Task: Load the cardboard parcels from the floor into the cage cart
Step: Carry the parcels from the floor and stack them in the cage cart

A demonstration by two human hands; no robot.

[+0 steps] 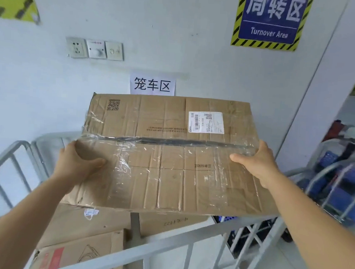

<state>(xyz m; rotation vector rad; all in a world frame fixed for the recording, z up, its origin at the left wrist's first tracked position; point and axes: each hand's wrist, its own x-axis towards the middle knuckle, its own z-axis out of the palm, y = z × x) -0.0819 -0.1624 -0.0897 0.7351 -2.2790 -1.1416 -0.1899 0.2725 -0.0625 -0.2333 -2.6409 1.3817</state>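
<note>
The left hand (77, 161) clamps its grip on the left edge of the taped cardboard parcel (171, 154), held in the air above the cage cart (165, 246) and its stacked parcels (78, 242), the right hand (258, 162) grips the opposite edge, and slick tape could let it slip onto the rail.
</note>
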